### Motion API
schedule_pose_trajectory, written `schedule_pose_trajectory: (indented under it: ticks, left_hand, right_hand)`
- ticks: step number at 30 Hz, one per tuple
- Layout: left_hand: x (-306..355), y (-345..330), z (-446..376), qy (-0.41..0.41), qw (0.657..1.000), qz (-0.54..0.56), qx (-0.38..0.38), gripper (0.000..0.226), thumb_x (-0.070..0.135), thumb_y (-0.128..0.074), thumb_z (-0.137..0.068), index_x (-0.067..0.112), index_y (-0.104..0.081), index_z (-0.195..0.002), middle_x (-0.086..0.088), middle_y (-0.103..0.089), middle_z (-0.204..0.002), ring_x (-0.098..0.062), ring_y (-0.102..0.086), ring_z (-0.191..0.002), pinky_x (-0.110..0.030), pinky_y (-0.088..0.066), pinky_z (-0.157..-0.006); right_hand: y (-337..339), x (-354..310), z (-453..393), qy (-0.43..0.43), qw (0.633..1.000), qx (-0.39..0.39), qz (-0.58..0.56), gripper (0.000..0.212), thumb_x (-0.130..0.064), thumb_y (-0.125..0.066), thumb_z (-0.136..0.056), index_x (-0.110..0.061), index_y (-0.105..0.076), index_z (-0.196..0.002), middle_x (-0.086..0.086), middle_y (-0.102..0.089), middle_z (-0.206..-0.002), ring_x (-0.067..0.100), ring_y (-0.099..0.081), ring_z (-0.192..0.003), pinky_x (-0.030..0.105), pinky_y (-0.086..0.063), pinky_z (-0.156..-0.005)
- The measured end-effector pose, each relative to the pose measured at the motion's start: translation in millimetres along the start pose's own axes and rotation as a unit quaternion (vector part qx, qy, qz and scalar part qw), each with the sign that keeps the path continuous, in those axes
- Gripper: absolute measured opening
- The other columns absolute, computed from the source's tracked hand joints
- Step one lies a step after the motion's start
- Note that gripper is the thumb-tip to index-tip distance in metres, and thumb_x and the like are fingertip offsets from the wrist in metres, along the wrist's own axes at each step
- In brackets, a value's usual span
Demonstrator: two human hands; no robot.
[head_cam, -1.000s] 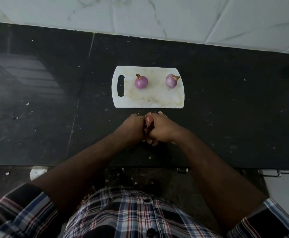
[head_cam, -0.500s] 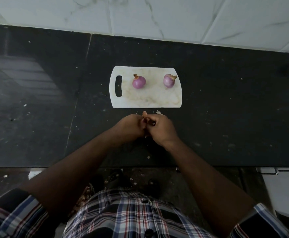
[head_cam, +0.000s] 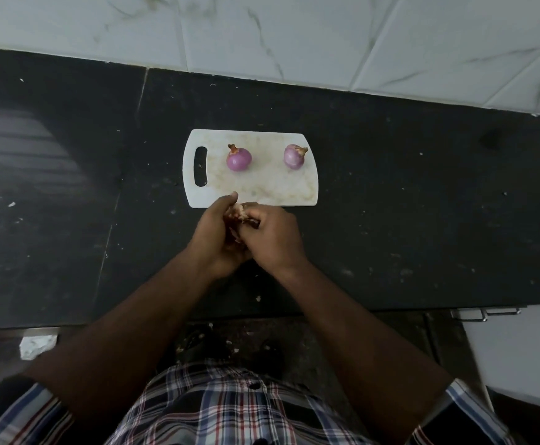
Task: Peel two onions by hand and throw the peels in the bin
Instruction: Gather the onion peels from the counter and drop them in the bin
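Both my hands curled together over the dark bench (head_cam: 422,220), left hand (head_cam: 212,234) and right hand (head_cam: 273,239) gripping onion peels (head_cam: 239,215), two peeled onions, one (head_cam: 238,159) left, one (head_cam: 294,157) right, apart on the white cutting board (head_cam: 262,191) just beyond.

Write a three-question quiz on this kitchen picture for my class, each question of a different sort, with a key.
1. True or false: both onions, the left onion and the right onion, lie on the white cutting board.
2. Multiple choice: where is the board's handle slot? A) at its left end B) at its right end C) at its near edge.
3. Short answer: what do the left hand and the right hand hold between them?

Key
1. True; they lie apart, each with its stem end on.
2. A.
3. A bunch of onion peels, gripped by both hands over the black counter just in front of the board.
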State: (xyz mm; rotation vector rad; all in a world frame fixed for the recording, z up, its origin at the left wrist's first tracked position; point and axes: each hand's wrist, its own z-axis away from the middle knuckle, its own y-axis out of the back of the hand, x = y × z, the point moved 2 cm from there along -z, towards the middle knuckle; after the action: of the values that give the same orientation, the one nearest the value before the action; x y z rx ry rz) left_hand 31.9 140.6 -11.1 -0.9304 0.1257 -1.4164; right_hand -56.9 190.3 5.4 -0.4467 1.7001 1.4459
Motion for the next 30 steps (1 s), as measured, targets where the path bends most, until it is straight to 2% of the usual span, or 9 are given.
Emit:
schedule_pose_trajectory:
  ticks: [4, 6, 9, 14, 18, 21, 24, 27, 30]
  left_hand:
    - [-1.3, 1.8, -9.5, -0.058, 0.995, 0.075, 0.012, 0.032, 0.023, -0.040, -0.103, 0.010, -0.059, -0.080, -0.003, -0.063, -0.075, -0.014, -0.067, -0.067, -0.023, -0.056, -0.065]
    - [-1.4, 9.7, -13.1, -0.074, 0.993, 0.085, 0.023, 0.035, 0.017, -0.036, -0.104, 0.010, -0.055, -0.075, -0.003, -0.061, -0.067, -0.013, -0.064, -0.060, -0.021, -0.054, -0.061]
    - [-5.6, 20.0, -14.9, -0.032, 0.988, 0.148, -0.017, 0.032, 0.014, -0.034, -0.102, 0.009, -0.053, -0.077, -0.005, -0.057, -0.068, -0.015, -0.061, -0.061, -0.020, -0.052, -0.065]
    - [-18.0, 23.7, -12.5, -0.002, 0.984, 0.176, 0.000, 0.035, 0.020, -0.037, -0.103, 0.011, -0.056, -0.075, 0.000, -0.055, -0.056, -0.007, -0.054, -0.041, -0.015, -0.040, -0.036]
    - [-13.3, 38.4, -10.9, -0.018, 0.978, 0.187, 0.093, 0.031, 0.023, -0.046, -0.100, 0.014, -0.057, -0.073, 0.000, -0.055, -0.066, -0.011, -0.056, -0.052, -0.019, -0.049, -0.046]
    - [-4.4, 49.3, -10.4, -0.045, 0.965, 0.205, 0.160, 0.032, 0.018, -0.050, -0.096, 0.019, -0.046, -0.064, 0.006, -0.044, -0.057, -0.006, -0.039, -0.046, -0.017, -0.038, -0.041]
    - [2.1, 55.0, -10.2, -0.052, 0.959, 0.229, 0.159, 0.035, 0.018, -0.048, -0.096, 0.020, -0.042, -0.062, 0.008, -0.038, -0.052, -0.004, -0.030, -0.039, -0.016, -0.029, -0.036]
    - [4.8, 58.3, -11.6, -0.054, 0.959, 0.227, 0.158, 0.039, 0.025, -0.048, -0.099, 0.021, -0.041, -0.061, 0.009, -0.033, -0.053, -0.004, -0.025, -0.039, -0.017, -0.026, -0.033]
    - [6.1, 58.8, -11.2, -0.058, 0.961, 0.223, 0.149, 0.042, 0.026, -0.049, -0.100, 0.021, -0.040, -0.059, 0.009, -0.032, -0.052, -0.004, -0.024, -0.038, -0.016, -0.025, -0.033]
  right_hand:
    - [-18.9, -10.6, 4.7, 0.090, 0.983, -0.052, 0.151, 0.043, -0.022, -0.039, -0.088, -0.006, -0.070, -0.111, 0.012, -0.070, -0.106, 0.026, -0.060, -0.101, 0.040, -0.046, -0.096]
    - [-23.2, -9.8, 7.8, 0.112, 0.974, -0.056, 0.191, 0.052, -0.032, -0.030, -0.090, -0.009, -0.071, -0.112, 0.008, -0.072, -0.109, 0.024, -0.058, -0.109, 0.042, -0.041, -0.102]
    - [-22.6, -6.2, 15.9, 0.109, 0.970, -0.023, 0.215, 0.034, -0.036, -0.042, -0.098, -0.024, -0.072, -0.107, -0.010, -0.072, -0.111, 0.017, -0.047, -0.124, 0.043, -0.033, -0.106]
    - [-25.4, 5.0, 15.8, 0.114, 0.977, 0.014, 0.180, 0.020, -0.023, -0.059, -0.086, -0.025, -0.076, -0.097, -0.007, -0.063, -0.111, 0.018, -0.051, -0.114, 0.043, -0.043, -0.097]
    - [-4.1, 20.0, 9.5, 0.079, 0.995, -0.028, 0.051, 0.038, -0.033, -0.075, -0.082, -0.020, -0.068, -0.117, -0.005, -0.059, -0.121, 0.010, -0.055, -0.111, 0.024, -0.045, -0.096]
    - [20.4, 70.0, -4.6, 0.015, 0.989, 0.016, 0.148, 0.052, -0.042, -0.061, -0.094, -0.012, -0.055, -0.137, 0.005, -0.054, -0.142, 0.020, -0.047, -0.134, 0.035, -0.038, -0.112]
    - [17.8, 102.6, -6.4, -0.072, 0.973, -0.020, 0.220, 0.069, -0.050, -0.046, -0.099, -0.006, -0.034, -0.151, 0.013, -0.029, -0.161, 0.027, -0.021, -0.150, 0.042, -0.015, -0.124]
    - [-20.1, 88.0, 6.9, -0.011, 0.967, -0.047, 0.250, 0.075, -0.053, -0.032, -0.097, -0.002, -0.029, -0.152, 0.019, -0.022, -0.162, 0.033, -0.017, -0.151, 0.045, -0.008, -0.123]
    - [-48.8, 65.3, 24.0, 0.082, 0.971, -0.107, 0.197, 0.062, -0.041, -0.034, -0.100, -0.005, -0.034, -0.151, 0.014, -0.029, -0.161, 0.028, -0.021, -0.151, 0.041, -0.010, -0.124]
